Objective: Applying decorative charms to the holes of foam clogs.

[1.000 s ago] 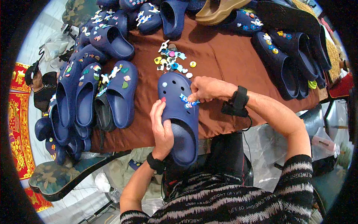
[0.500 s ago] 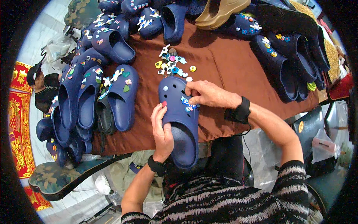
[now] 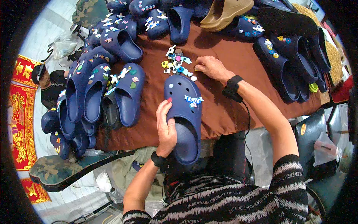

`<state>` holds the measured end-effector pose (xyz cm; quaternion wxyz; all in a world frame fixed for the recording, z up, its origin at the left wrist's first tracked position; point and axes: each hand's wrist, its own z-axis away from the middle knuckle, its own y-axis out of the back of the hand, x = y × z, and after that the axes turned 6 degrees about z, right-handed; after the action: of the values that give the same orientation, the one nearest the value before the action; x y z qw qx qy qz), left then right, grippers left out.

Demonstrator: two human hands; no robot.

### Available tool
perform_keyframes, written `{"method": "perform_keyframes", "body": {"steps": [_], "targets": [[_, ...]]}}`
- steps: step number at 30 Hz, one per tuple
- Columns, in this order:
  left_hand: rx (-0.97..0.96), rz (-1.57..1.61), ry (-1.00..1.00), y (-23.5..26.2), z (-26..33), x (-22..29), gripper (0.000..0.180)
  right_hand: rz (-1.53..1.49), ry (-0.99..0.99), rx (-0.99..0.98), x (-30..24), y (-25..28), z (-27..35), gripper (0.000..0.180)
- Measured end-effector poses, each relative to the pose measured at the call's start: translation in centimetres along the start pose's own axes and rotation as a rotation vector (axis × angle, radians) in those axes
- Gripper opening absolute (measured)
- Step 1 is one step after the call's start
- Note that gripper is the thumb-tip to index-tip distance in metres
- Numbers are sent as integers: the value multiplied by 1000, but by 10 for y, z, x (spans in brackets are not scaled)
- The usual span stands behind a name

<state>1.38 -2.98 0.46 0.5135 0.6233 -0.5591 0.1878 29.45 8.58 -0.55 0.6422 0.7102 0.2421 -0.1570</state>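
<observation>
My left hand (image 3: 166,130) grips a dark blue foam clog (image 3: 181,140) by its left side, thumb near the foot opening. The clog's holed upper faces up, and its heel end reaches past the front edge of the table. A small round pale charm (image 3: 171,86) and a blue-and-white lettered charm (image 3: 193,99) sit in its upper. Beyond the toe, my right hand (image 3: 213,69) is pinched at a small round yellow charm (image 3: 196,69), mostly covered by the fingertips. Beside it lies a pile of loose mixed charms (image 3: 175,63).
Several decorated blue clogs (image 3: 128,95) crowd the table's left side and back. More blue clogs (image 3: 279,71) lie at the right, and a tan clog (image 3: 225,14) at the back. Brown cloth (image 3: 227,112) covers the table. Another person (image 3: 48,82) is at the far left.
My right hand has left the lettered charm on the clog and moved up to the yellow charm near the pile. My left hand still holds the clog.
</observation>
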Motion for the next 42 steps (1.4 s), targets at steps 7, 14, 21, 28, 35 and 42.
{"method": "perform_keyframes", "body": {"steps": [7, 14, 21, 28, 35, 42], "targets": [[2, 9, -1, 2, 3, -1, 50, 108, 37, -21, -3, -9, -1, 25], [13, -6, -10, 4, 1, -3, 49, -804, -37, -270, -23, -3, 26, 20], [15, 1, 6, 1, -4, -5, 48, -716, -14, -325, -41, 2, 27, 18], [20, -1, -12, 3, -3, 1, 50, -528, -3, -393, -37, -5, 18, 28], [40, 1, 2, 5, 12, 4, 49, -54, -111, -559, -73, 21, 26, 44], [46, -28, -36, -1, 0, -4, 46, 414, 97, -319, -71, 0, 25, 53]]}}
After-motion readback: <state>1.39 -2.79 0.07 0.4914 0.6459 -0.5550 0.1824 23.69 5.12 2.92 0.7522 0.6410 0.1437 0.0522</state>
